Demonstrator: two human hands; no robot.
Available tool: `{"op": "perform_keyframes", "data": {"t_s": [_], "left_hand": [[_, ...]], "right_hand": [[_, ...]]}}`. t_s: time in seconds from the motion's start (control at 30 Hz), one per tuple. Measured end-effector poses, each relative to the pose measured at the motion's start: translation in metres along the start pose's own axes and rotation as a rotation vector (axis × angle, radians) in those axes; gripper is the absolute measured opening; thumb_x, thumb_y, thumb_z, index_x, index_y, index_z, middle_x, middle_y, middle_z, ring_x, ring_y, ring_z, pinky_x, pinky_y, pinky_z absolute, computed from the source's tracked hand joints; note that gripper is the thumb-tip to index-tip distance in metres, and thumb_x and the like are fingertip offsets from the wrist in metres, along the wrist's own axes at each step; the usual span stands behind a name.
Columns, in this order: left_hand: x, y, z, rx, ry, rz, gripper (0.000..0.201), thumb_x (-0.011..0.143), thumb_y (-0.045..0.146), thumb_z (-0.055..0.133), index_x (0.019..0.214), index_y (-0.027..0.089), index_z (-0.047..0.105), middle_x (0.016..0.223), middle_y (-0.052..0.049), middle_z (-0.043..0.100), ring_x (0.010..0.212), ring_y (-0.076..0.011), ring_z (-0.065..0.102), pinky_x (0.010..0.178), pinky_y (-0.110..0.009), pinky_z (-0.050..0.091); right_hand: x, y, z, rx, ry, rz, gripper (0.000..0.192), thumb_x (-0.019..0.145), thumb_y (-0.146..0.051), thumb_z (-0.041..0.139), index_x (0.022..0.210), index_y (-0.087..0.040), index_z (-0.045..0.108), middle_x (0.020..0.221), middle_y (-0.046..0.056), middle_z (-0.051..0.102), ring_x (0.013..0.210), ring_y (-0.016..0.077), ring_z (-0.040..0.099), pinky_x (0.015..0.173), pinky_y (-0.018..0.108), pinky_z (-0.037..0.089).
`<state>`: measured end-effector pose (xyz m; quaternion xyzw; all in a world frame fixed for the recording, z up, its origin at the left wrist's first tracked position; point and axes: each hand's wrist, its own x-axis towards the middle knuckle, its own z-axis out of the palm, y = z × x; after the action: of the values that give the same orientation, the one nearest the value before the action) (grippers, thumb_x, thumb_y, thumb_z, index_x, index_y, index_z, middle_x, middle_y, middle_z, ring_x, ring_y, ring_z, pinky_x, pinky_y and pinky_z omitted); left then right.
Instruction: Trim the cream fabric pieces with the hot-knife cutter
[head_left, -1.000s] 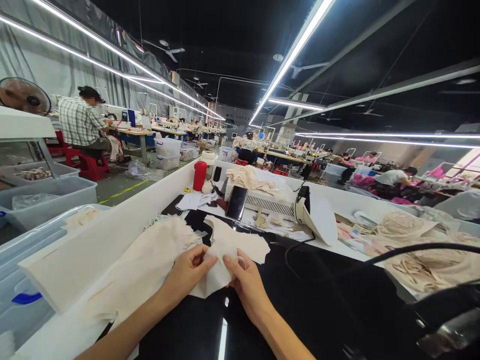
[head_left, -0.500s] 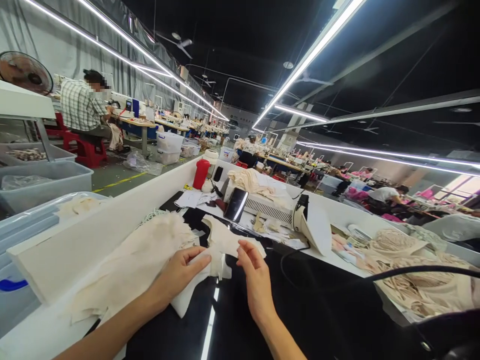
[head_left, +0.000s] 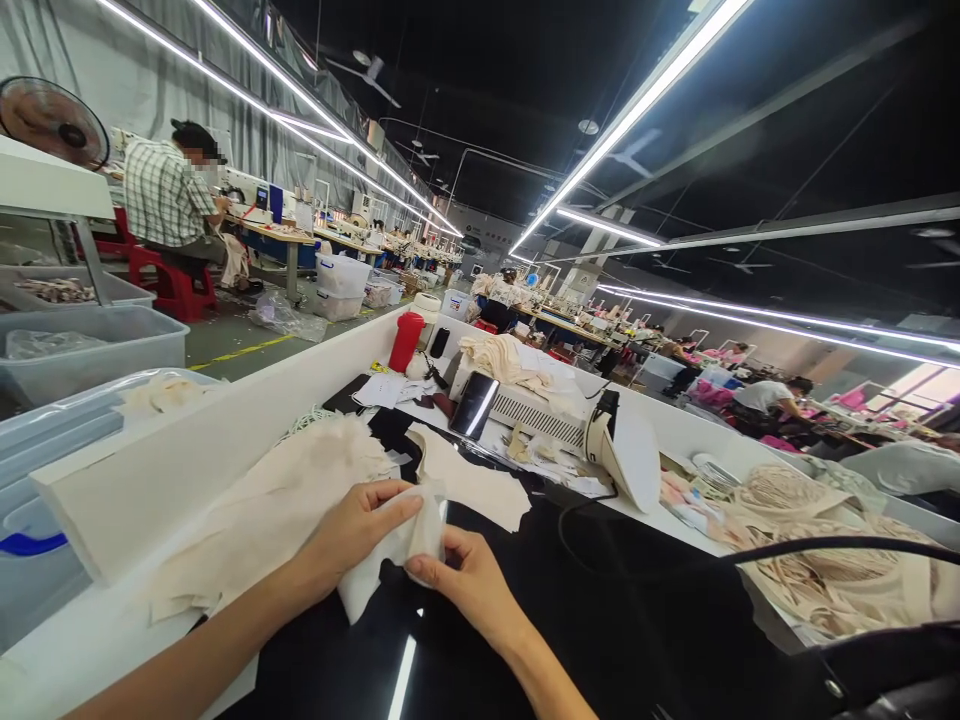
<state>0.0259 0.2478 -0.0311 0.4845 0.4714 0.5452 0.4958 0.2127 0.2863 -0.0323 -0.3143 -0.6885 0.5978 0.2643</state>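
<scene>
A white fabric piece (head_left: pixel 427 525) is pinched between my two hands above the glossy black tabletop (head_left: pixel 600 620). My left hand (head_left: pixel 364 525) grips its upper left part, thumb and fingers closed. Lower on its right edge, my right hand (head_left: pixel 469 575) has thumb and fingers closed on it. One white corner hangs below my left hand. Just beyond, a cream fabric piece (head_left: pixel 476 480) lies flat on the black surface. To the left of my left hand rests a pile of cream fabric pieces (head_left: pixel 262 510).
At the back stand a red bottle (head_left: pixel 406 342), a dark glossy panel (head_left: pixel 474 405) and a vented white machine housing (head_left: pixel 529 418). A black cable (head_left: pixel 825 545) crosses the right side, near heaped beige straps (head_left: pixel 832 560). Clear bins (head_left: pixel 90 345) and a seated person (head_left: pixel 169 195) are at left.
My right hand has moved down and left, from beside the flat cream piece onto the white fabric's right edge. The white piece is now lifted and folded between both hands.
</scene>
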Motion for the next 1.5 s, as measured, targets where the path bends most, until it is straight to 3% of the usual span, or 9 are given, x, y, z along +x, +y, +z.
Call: {"op": "perform_keyframes", "data": {"t_s": [0.27,0.63,1.03,1.5], "left_hand": [[-0.0009,-0.0012,0.0015,-0.024,0.022,0.004,0.040,0.083,0.056,0.072,0.095,0.019,0.078,0.081,-0.001,0.070,0.071,-0.0178,0.058,0.061,-0.025,0.042],[-0.0020,0.0009,0.0025,0.040,0.046,0.020,0.036,0.086,0.053,0.068,0.082,0.018,0.072,0.081,-0.001,0.069,0.075,-0.0193,0.059,0.067,-0.027,0.044],[-0.0041,0.0058,0.0019,0.123,0.137,0.075,0.039,0.088,0.056,0.064,0.076,0.019,0.071,0.077,-0.001,0.068,0.074,-0.0202,0.057,0.066,-0.029,0.044],[-0.0049,0.0051,0.0027,0.225,0.136,0.139,0.037,0.090,0.053,0.062,0.084,0.021,0.078,0.087,-0.004,0.076,0.086,-0.0264,0.066,0.073,-0.031,0.049]], "right_hand": [[-0.0021,-0.0006,0.0001,-0.068,0.004,0.031,0.046,0.079,-0.058,0.076,0.067,-0.019,0.054,0.063,-0.006,0.037,0.060,0.0096,0.028,0.057,0.026,0.020],[-0.0049,-0.0057,0.0003,-0.121,-0.023,0.048,0.035,0.082,-0.046,0.071,0.070,-0.020,0.051,0.066,-0.005,0.038,0.063,0.0105,0.029,0.060,0.027,0.022],[-0.0053,-0.0029,0.0017,-0.124,-0.060,0.075,0.045,0.081,-0.053,0.073,0.068,-0.021,0.044,0.065,-0.006,0.034,0.061,0.0093,0.026,0.057,0.027,0.019],[-0.0063,0.0003,0.0039,-0.074,-0.140,0.039,0.040,0.080,-0.052,0.075,0.073,-0.018,0.055,0.066,-0.005,0.041,0.060,0.0088,0.031,0.056,0.025,0.024]]}}
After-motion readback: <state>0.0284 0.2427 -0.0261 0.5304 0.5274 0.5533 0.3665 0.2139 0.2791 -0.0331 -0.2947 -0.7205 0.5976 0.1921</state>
